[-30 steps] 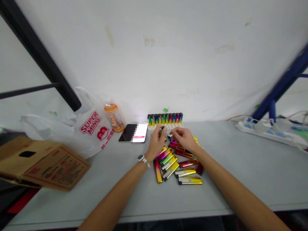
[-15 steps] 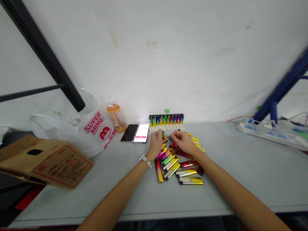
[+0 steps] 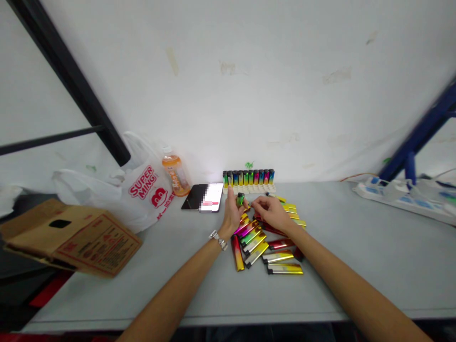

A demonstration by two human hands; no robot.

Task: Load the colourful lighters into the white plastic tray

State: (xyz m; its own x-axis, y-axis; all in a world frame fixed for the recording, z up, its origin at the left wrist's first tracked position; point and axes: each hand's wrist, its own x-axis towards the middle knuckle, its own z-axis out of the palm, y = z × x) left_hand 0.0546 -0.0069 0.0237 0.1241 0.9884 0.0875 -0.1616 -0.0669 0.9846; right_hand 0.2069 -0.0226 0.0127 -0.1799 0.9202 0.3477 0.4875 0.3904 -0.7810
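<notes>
My left hand (image 3: 232, 213) is closed round a green lighter (image 3: 240, 199), whose dark top points up, with the thumb raised. Just right of it, my right hand (image 3: 271, 213) is pinched, its fingertips beside the lighter; whatever they hold is too small to make out. Behind both hands a row of upright multicoloured lighters (image 3: 248, 177) stands along a white rack (image 3: 249, 189) with a free front row. Several loose lighters lie under and in front of the hands, among them a red and yellow one (image 3: 238, 253) and a silver and yellow one (image 3: 285, 269).
A tablet (image 3: 202, 197) lies left of the rack. Farther left are an orange bottle (image 3: 176, 175), a white plastic bag (image 3: 142, 190) and an open cardboard box (image 3: 96, 240). Power strips (image 3: 402, 199) lie at the right, near a blue post (image 3: 423, 128).
My left hand has turned and its thumb has lifted, so the green lighter shows more. My right hand stays pinched close by. The whole view has shifted slightly.
</notes>
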